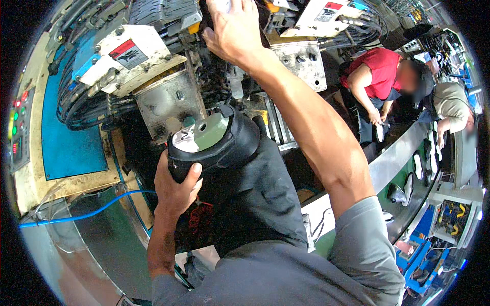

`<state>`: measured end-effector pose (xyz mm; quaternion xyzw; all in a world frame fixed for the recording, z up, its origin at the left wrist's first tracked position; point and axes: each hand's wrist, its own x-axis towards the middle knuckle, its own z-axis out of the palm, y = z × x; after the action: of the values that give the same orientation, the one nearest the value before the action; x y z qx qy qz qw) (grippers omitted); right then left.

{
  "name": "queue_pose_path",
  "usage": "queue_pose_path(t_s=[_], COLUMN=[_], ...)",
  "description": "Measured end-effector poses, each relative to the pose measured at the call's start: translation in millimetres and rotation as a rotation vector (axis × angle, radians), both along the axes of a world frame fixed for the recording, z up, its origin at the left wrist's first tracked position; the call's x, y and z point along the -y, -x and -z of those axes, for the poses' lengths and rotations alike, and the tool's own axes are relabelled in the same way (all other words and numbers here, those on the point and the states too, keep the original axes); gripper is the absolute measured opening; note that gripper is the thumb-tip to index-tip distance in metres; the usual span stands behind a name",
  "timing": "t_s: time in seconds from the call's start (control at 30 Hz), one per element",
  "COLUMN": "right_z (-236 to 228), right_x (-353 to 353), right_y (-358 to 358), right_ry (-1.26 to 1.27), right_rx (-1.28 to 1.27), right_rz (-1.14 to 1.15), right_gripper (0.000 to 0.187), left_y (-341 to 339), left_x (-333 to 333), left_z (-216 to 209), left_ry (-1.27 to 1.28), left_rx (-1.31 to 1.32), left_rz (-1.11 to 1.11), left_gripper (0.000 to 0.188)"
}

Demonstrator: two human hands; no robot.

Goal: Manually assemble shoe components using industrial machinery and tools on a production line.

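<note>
A black shoe upper (224, 148) stretched over a green shoe last (212, 131) is in my left hand (176, 186), above my lap. The last's top has a round hole and a pale patch with a dark mark. My left thumb presses the near side, and the fingers wrap the left end. My right hand (235, 30) reaches far forward between the two halves of a machine. Its fingers curl around something whitish at the upper edge, mostly cut off by the frame, so I cannot tell its kind.
White machine blocks with warning labels stand on the left (125, 56) and right (321, 18), with black hoses. A control panel (21, 127) with lit buttons is far left. A blue hose (97, 213) crosses below it. Right, a conveyor (393, 196) carries shoes; a co-worker in red (375, 74) handles a shoe.
</note>
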<state>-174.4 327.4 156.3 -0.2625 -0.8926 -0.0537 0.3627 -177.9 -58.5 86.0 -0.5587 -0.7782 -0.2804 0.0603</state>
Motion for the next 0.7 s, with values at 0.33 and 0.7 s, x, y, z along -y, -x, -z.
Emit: queue_pose_path(t_s=[0.33, 0.7], right_z=[-7, 218], right_x=[5, 190], right_y=[-19, -340], right_ry=[0.004, 0.76], right_rx=[-0.003, 0.238], right_rz=[-0.222, -0.246], right_gripper=[0.083, 0.044], left_y=[-51, 8], left_x=[65, 373], left_z=[22, 139], left_ry=[-0.028, -0.517], left_rx=[0.454, 0.767], left_rz=[-0.176, -1.118], left_gripper=[0.111, 0.099])
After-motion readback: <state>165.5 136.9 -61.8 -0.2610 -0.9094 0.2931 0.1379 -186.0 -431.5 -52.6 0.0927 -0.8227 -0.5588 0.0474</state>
